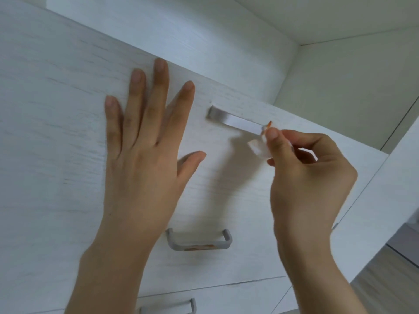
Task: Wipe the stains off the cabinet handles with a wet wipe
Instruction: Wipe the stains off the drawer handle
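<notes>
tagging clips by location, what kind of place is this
Probably a room at home, in front of a white wood-grain drawer unit: stacked drawers with grey handles, wood-look flooring at the lower right.

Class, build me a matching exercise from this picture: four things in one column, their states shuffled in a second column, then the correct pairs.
Things:
1. left hand
2. right hand
3. upper handle
4. middle handle

States:
A. carries an orange stain along its front
B. lies flat, fingers spread, on the drawer front
C. pinches a wet wipe
D. being touched at its right end by the wipe

Pairs: 1-B, 2-C, 3-D, 4-A
</notes>
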